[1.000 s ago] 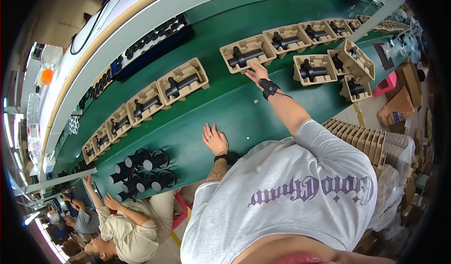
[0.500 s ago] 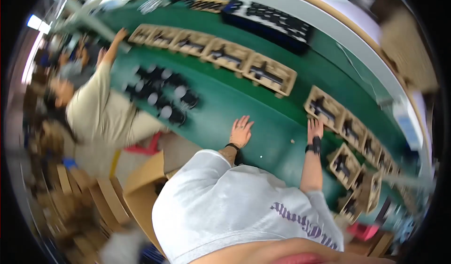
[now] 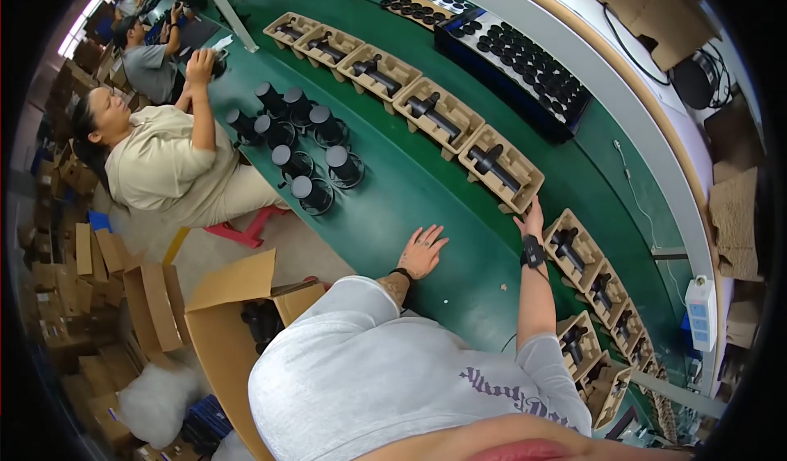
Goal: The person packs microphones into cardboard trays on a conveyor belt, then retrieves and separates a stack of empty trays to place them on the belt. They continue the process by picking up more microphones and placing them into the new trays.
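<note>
The left hand (image 3: 422,252) was laid palm down on the green table (image 3: 369,227), its fingers spread and nothing held. A tan scrap (image 3: 503,286) was left on the same surface, near the right forearm. The right hand (image 3: 531,218) was set at the right end of a brown moulded tray (image 3: 526,174); whether the end wall was pinched or merely touched could not be told, the fingers being partly hidden. Inside that tray, a black cross-shaped part (image 3: 494,166) was seated lengthwise. Contact kept low on the end wall, with force applied along the row, was judged best for keeping the tray level and the part in its recess. Even pressure was thought wise, as the next tray on the left (image 3: 447,104) was placed close by; to the right, a gap was left before another tray (image 3: 592,272). Farther off, black cylinders (image 3: 342,164) were grouped on the table, and a dark bin (image 3: 512,84) was filled with round black pieces.
</note>
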`<state>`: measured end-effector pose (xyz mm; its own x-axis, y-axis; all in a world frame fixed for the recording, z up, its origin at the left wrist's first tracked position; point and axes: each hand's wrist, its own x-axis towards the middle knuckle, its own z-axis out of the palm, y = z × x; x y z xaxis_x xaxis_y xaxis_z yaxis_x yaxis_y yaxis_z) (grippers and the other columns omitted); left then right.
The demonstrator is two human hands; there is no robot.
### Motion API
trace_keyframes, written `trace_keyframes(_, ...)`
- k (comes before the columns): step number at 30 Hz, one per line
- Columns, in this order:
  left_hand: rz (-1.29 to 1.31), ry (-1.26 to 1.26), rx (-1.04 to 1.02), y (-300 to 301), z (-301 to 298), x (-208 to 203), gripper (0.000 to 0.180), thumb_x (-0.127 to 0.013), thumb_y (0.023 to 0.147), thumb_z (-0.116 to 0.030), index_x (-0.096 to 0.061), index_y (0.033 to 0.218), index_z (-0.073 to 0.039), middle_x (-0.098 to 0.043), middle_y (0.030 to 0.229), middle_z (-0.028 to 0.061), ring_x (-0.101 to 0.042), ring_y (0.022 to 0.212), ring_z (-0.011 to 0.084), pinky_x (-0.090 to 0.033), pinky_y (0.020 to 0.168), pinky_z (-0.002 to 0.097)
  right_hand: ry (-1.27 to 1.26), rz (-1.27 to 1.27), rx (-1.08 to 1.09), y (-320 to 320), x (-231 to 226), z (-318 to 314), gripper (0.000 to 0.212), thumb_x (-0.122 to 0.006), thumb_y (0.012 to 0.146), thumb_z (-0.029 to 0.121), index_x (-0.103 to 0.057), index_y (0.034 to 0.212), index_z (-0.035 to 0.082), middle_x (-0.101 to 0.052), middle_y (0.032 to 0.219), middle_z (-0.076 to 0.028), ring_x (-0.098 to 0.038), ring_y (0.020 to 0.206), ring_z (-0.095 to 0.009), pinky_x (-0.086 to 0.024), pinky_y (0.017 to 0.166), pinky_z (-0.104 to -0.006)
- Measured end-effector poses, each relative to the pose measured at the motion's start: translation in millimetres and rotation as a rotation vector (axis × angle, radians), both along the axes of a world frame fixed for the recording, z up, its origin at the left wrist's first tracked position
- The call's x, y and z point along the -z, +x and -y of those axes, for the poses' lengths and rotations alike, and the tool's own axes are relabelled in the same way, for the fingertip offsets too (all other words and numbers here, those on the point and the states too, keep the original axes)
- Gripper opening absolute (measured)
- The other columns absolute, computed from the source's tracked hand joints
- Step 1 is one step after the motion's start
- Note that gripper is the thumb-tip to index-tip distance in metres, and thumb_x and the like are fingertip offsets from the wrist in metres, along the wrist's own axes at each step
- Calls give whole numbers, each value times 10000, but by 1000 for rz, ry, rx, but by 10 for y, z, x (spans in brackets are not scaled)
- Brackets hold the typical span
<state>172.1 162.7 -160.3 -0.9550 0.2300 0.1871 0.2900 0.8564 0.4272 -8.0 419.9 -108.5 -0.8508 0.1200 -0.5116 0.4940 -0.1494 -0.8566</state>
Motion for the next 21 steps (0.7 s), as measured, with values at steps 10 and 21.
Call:
trace_keyframes(10, 62, 25, 6, 30, 174, -37, 461, -544, 796, -191, -483, 1252, -154, -351, 1407, 94, -307, 1317, 241, -232, 1080, 447, 315, -154, -46, -341, 553, 59, 595, -480, 887, 221, -231, 1419, 127, -409, 1323, -137, -443, 1173, -323, -418, 897, -459)
trace_keyframes(21, 97, 8, 33, 14, 176, -112, 457, -523, 820, -212, -473, 1270, -153, -328, 1424, 93, -287, 1330, 242, -203, 1091, 455, 232, -116, -249, -466, 127, 1484, 534, -535, 837, 207, -290, 1308, 151, -463, 1224, -99, -520, 1080, -256, -508, 756, -420)
